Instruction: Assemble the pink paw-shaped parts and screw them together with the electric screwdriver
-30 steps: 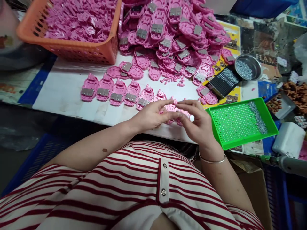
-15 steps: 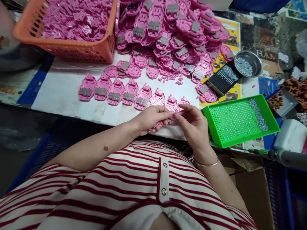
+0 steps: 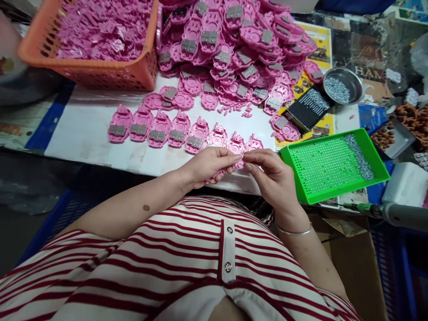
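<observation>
My left hand (image 3: 211,164) is closed, with pink plastic parts (image 3: 218,173) showing between its curled fingers. Its thumb and forefinger meet at the tip. My right hand (image 3: 274,176) faces it in a pinch, fingertips almost touching those of the left; whatever lies between them is too small or hidden to make out. Just beyond both hands runs a row of pink plastic casings, among them one casing (image 3: 235,145) partly behind the fingertips and another (image 3: 254,142) at the row's right end. Grey metal plates show on the casings at left, such as this one (image 3: 179,128).
An orange basket (image 3: 100,67) of small pink parts stands at back left, beside a heap of pink casings (image 3: 224,58). To the right are a green tray (image 3: 321,174) and black tray (image 3: 306,109) of screws, a metal bowl (image 3: 359,91) and an electric screwdriver (image 3: 397,215).
My right hand has shifted slightly right and its forefinger has straightened toward the left fingertips. The left hand stays nearly still. The view has moved a little.
</observation>
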The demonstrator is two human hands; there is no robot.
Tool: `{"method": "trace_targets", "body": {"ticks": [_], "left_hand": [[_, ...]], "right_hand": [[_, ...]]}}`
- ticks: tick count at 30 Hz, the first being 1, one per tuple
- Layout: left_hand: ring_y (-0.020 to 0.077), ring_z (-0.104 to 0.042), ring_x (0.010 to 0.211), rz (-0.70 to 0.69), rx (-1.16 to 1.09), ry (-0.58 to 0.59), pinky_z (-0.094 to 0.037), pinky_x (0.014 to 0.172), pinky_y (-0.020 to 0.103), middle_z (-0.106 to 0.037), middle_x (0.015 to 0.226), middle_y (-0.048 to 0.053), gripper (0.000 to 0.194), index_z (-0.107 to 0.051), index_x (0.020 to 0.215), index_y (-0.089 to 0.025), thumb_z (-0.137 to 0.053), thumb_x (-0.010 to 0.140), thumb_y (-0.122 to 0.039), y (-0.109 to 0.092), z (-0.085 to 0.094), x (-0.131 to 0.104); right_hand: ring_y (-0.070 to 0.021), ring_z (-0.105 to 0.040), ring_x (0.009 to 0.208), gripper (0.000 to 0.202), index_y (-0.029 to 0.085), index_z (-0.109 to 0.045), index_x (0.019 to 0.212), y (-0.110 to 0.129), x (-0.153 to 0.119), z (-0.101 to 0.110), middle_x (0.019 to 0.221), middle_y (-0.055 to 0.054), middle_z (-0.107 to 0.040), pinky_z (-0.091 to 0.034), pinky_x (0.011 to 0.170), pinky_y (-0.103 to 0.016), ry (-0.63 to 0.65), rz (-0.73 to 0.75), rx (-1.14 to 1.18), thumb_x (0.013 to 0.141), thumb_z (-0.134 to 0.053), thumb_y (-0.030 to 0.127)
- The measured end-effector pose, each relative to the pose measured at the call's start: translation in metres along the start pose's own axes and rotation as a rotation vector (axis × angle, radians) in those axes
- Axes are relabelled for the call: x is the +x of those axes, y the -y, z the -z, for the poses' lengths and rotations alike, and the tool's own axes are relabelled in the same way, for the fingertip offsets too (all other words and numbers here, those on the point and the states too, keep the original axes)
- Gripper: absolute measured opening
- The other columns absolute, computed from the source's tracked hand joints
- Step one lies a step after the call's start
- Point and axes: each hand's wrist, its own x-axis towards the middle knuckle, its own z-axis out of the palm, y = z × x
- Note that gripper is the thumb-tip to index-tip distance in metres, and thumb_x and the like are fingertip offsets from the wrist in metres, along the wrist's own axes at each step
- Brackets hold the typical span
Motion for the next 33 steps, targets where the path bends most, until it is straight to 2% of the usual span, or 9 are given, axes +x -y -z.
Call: {"method": "trace_targets", "body": {"ticks": [3, 6, 8, 11, 13, 14, 17, 20, 33], "left_hand": [[0.0000, -0.037, 0.032, -0.013, 0.025, 0.018, -0.020, 0.028, 0.013, -0.056, 0.062, -0.006, 0.023, -0.059, 0.076, -0.014, -0.059, 0.095, -0.027, 0.004, -0.001, -0.001], [0.0011, -0.035, 0.033, -0.018, 0.076, 0.032, -0.020, 0.030, 0.015, -0.054, 0.059, -0.006, 0.027, -0.058, 0.074, -0.015, -0.057, 0.095, -0.032, 0.008, -0.002, -0.001], [0.0031, -0.037, 0.036, -0.066, 0.189, 0.009, -0.026, 0.034, 0.016, -0.052, 0.057, -0.006, 0.029, -0.060, 0.075, -0.016, -0.056, 0.096, -0.036, 0.009, -0.002, -0.001], [0.0106, -0.061, 0.067, -0.359, 0.595, -0.071, -0.050, 0.063, 0.022, -0.064, 0.074, 0.000, 0.016, -0.069, 0.087, -0.016, -0.060, 0.093, -0.029, 0.009, -0.005, -0.002], [0.0170, -0.065, 0.093, -0.545, 0.968, -0.075, -0.052, 0.083, 0.029, -0.069, 0.098, 0.005, 0.016, -0.071, 0.101, -0.017, -0.059, 0.093, -0.023, 0.007, -0.009, -0.001], [0.0188, -0.065, 0.096, -0.578, 1.146, -0.056, -0.052, 0.083, 0.031, -0.067, 0.108, 0.007, 0.020, -0.071, 0.107, -0.017, -0.056, 0.094, -0.022, 0.006, -0.013, -0.001], [0.0184, -0.068, 0.082, -0.527, 1.529, 0.015, -0.052, 0.065, 0.030, -0.061, 0.118, 0.009, 0.027, -0.067, 0.115, -0.017, -0.048, 0.099, -0.027, 0.004, -0.023, 0.001], [0.0200, -0.069, 0.077, -0.510, 1.704, 0.017, -0.049, 0.056, 0.031, -0.058, 0.117, 0.011, 0.031, -0.063, 0.121, -0.017, -0.041, 0.101, -0.026, 0.004, -0.032, 0.005], [0.0237, -0.070, 0.081, -0.421, 1.790, 0.072, -0.053, 0.057, 0.033, -0.055, 0.113, 0.012, 0.038, -0.059, 0.131, -0.020, -0.038, 0.099, -0.018, -0.001, -0.031, 0.014]], "right_hand": [[-0.0140, -0.066, 0.089, 0.008, 0.021, -0.070, 0.094, 0.002, -0.004, 0.006, 0.093, -0.003, -0.071, -0.054, 0.082, -0.032, 0.044, 0.065, -0.056, 0.087, -0.067, 0.025], [-0.0143, -0.067, 0.087, 0.014, 0.022, -0.069, 0.102, 0.002, -0.009, 0.011, 0.093, -0.004, -0.071, -0.055, 0.078, -0.031, 0.106, 0.170, -0.194, 0.089, -0.064, 0.024], [-0.0151, -0.067, 0.090, 0.018, 0.023, -0.070, 0.106, -0.002, -0.011, 0.016, 0.099, -0.006, -0.072, -0.056, 0.077, -0.031, 0.058, 0.226, -0.338, 0.091, -0.061, 0.023], [-0.0171, -0.068, 0.090, 0.020, 0.023, -0.072, 0.108, -0.013, -0.006, 0.023, 0.100, -0.007, -0.072, -0.056, 0.078, -0.033, -0.189, 0.198, -0.551, 0.091, -0.060, 0.024], [-0.0187, -0.068, 0.090, 0.022, 0.022, -0.073, 0.108, -0.023, 0.002, 0.024, 0.099, -0.008, -0.072, -0.057, 0.080, -0.035, -0.284, 0.149, -0.623, 0.091, -0.059, 0.025], [-0.0193, -0.068, 0.090, 0.022, 0.022, -0.073, 0.108, -0.028, 0.006, 0.023, 0.099, -0.009, -0.072, -0.057, 0.081, -0.036, -0.280, 0.128, -0.636, 0.091, -0.059, 0.025], [-0.0206, -0.068, 0.092, 0.023, 0.021, -0.074, 0.106, -0.041, 0.019, 0.016, 0.100, -0.009, -0.072, -0.057, 0.083, -0.038, -0.217, 0.068, -0.637, 0.092, -0.056, 0.023], [-0.0215, -0.067, 0.095, 0.025, 0.019, -0.073, 0.106, -0.050, 0.027, 0.008, 0.103, -0.010, -0.072, -0.056, 0.086, -0.039, -0.188, 0.038, -0.661, 0.091, -0.053, 0.021], [-0.0217, -0.065, 0.089, 0.035, 0.017, -0.072, 0.109, -0.054, 0.033, 0.011, 0.107, -0.013, -0.072, -0.051, 0.075, -0.035, 0.026, 0.015, -0.858, 0.090, -0.043, 0.011]]}}
